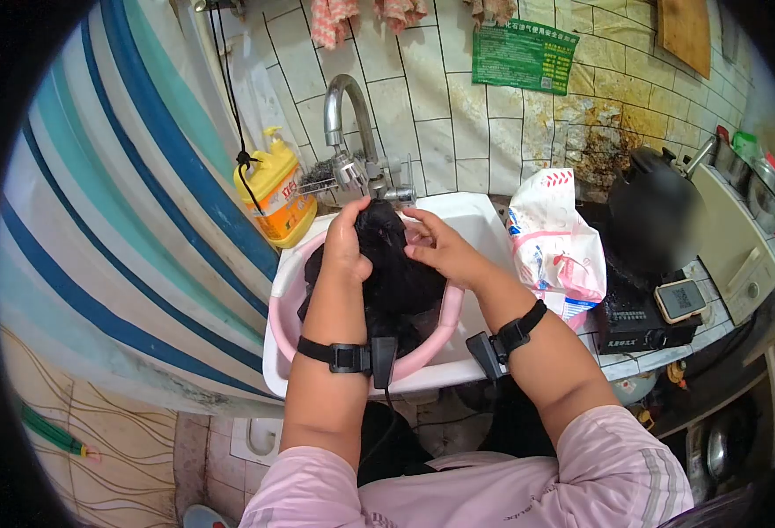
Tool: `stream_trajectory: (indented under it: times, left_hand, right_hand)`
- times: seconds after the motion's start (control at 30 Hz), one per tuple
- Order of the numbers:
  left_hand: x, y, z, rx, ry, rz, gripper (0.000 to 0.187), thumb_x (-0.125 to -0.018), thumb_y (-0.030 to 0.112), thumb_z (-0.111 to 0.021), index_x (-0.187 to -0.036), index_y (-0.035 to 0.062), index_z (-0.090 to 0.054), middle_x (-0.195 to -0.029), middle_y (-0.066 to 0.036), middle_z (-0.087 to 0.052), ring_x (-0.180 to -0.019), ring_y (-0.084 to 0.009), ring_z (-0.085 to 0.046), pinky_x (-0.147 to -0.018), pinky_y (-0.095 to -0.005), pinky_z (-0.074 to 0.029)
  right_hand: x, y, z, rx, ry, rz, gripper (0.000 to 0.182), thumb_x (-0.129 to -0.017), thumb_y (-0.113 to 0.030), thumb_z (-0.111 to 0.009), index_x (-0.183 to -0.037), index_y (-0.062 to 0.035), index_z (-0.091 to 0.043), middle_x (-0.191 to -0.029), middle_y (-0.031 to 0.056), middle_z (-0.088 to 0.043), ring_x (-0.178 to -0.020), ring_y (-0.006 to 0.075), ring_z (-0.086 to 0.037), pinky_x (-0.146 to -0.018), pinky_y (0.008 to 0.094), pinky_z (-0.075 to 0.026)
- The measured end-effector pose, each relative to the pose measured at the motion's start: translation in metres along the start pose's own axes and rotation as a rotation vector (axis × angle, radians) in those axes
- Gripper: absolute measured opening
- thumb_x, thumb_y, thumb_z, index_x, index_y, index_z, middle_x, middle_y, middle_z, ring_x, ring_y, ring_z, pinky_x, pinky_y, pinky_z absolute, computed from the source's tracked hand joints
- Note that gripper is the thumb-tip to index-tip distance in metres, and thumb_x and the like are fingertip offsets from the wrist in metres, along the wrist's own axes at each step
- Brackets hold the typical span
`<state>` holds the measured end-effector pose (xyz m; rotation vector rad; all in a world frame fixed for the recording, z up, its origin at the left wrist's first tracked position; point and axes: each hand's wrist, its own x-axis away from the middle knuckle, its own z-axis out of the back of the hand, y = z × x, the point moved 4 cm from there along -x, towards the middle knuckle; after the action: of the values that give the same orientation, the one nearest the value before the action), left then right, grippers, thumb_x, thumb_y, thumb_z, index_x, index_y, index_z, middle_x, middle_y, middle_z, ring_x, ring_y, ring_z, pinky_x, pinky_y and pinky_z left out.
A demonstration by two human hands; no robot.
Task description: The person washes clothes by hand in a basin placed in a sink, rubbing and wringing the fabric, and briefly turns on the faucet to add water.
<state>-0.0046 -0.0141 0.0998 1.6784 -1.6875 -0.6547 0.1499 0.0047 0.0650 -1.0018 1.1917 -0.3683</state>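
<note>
A black cloth garment (396, 282) is bunched up in a pink basin (451, 319), which stands inside a white sink (475, 209). My left hand (348, 242) is closed around the upper left side of the raised cloth, just under the faucet (345, 167). On the cloth's right side, my right hand (442, 248) grips it with fingers and thumb curled in. The lower folds spread down into the basin between my forearms. What kind of garment it is cannot be made out.
A yellow detergent jug (280, 194) stands left of the faucet, beside a striped curtain (141, 176). To the right are a white and pink plastic bag (556, 242), a black pot (656, 207) on a stove (642, 321), and a small display device (681, 300).
</note>
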Motion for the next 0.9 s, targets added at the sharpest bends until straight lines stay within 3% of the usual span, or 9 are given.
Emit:
stream_trajectory:
  times: [0.13, 0.2, 0.23, 0.33, 0.4, 0.47, 0.63, 0.8, 0.9]
  left_hand:
    - [-0.005, 0.000, 0.005, -0.011, -0.009, -0.018, 0.024, -0.078, 0.031, -0.065, -0.080, 0.0067, -0.066, -0.079, -0.009, -0.067, -0.070, -0.0267, -0.063, -0.071, -0.0404, -0.052]
    - [-0.003, -0.002, 0.001, -0.039, 0.006, -0.003, 0.024, -0.080, 0.030, -0.065, -0.083, 0.0062, -0.066, -0.081, -0.009, -0.067, -0.072, -0.0264, -0.063, -0.071, -0.0410, -0.052]
    - [-0.001, -0.002, -0.002, -0.062, 0.021, 0.012, 0.025, -0.081, 0.030, -0.064, -0.087, 0.0057, -0.066, -0.083, -0.010, -0.067, -0.074, -0.0261, -0.063, -0.071, -0.0417, -0.052]
    - [-0.020, -0.015, 0.014, -0.287, 0.082, 0.005, 0.023, -0.084, 0.026, -0.063, -0.094, 0.0052, -0.065, -0.088, -0.010, -0.067, -0.080, -0.0260, -0.063, -0.075, -0.0427, -0.052]
    - [-0.040, -0.018, 0.037, -0.376, 0.090, -0.010, 0.050, -0.083, 0.032, -0.065, -0.118, -0.0024, -0.052, -0.105, -0.012, -0.061, -0.080, -0.0232, -0.061, -0.073, -0.0424, -0.050]
    - [-0.043, -0.014, 0.041, -0.229, 0.171, -0.085, 0.042, -0.083, 0.028, -0.064, -0.110, -0.0029, -0.056, -0.104, -0.011, -0.061, -0.077, -0.0230, -0.061, -0.074, -0.0430, -0.049]
    - [-0.019, -0.007, 0.016, -0.015, 0.018, -0.060, 0.027, -0.081, 0.023, -0.061, -0.099, 0.0024, -0.060, -0.102, -0.011, -0.062, -0.081, -0.0235, -0.062, -0.078, -0.0397, -0.050]
    - [-0.014, -0.006, 0.007, 0.042, -0.037, -0.054, 0.020, -0.081, 0.023, -0.060, -0.084, 0.0044, -0.065, -0.081, -0.011, -0.067, -0.076, -0.0273, -0.064, -0.076, -0.0408, -0.052]
    - [-0.017, -0.007, 0.014, -0.118, 0.071, -0.193, 0.018, -0.082, 0.021, -0.060, -0.089, 0.0047, -0.062, -0.084, -0.011, -0.065, -0.075, -0.0264, -0.063, -0.073, -0.0393, -0.052]
  right_hand:
    - [0.002, 0.006, -0.002, -0.083, -0.110, -0.368, 0.030, -0.078, 0.006, -0.062, -0.105, -0.0034, -0.053, -0.089, 0.0055, -0.062, -0.083, 0.0129, -0.058, -0.073, 0.0250, -0.047]
    - [0.000, -0.003, 0.027, 0.449, 0.264, -0.272, 0.025, -0.070, 0.009, -0.061, -0.088, -0.0046, -0.050, -0.076, 0.0020, -0.054, -0.071, 0.0099, -0.052, -0.061, 0.0239, -0.042]
    - [-0.004, 0.002, 0.036, 0.227, 0.447, -0.188, 0.023, -0.064, 0.007, -0.061, -0.075, -0.0045, -0.044, -0.068, 0.0011, -0.046, -0.064, 0.0116, -0.045, -0.056, 0.0268, -0.038]
    - [0.001, -0.015, 0.040, 0.401, 0.441, -0.068, 0.023, -0.064, 0.007, -0.061, -0.075, -0.0056, -0.045, -0.067, -0.0002, -0.046, -0.063, 0.0112, -0.045, -0.056, 0.0261, -0.038]
    - [0.003, -0.030, 0.013, 0.329, -0.023, 0.083, 0.022, -0.067, -0.001, -0.071, -0.076, -0.0066, -0.051, -0.065, -0.0036, -0.047, -0.059, 0.0095, -0.043, -0.053, 0.0243, -0.035]
    - [0.012, -0.014, 0.001, 0.127, -0.306, -0.296, 0.018, -0.071, -0.004, -0.073, -0.082, -0.0063, -0.059, -0.072, -0.0035, -0.055, -0.065, 0.0091, -0.048, -0.056, 0.0243, -0.038]
    - [0.004, -0.001, 0.009, 0.090, -0.046, -0.148, 0.038, -0.079, -0.009, -0.070, -0.114, -0.0021, -0.055, -0.104, 0.0049, -0.060, -0.091, 0.0140, -0.056, -0.086, 0.0288, -0.045]
    - [0.003, 0.009, 0.001, -0.004, -0.176, -0.358, 0.030, -0.071, -0.001, -0.070, -0.099, -0.0012, -0.059, -0.088, 0.0087, -0.062, -0.082, 0.0172, -0.057, -0.077, 0.0285, -0.046]
    - [-0.001, 0.003, 0.045, 0.418, 0.454, -0.213, 0.021, -0.068, 0.005, -0.064, -0.085, -0.0012, -0.053, -0.076, 0.0045, -0.059, -0.071, 0.0115, -0.054, -0.068, 0.0254, -0.045]
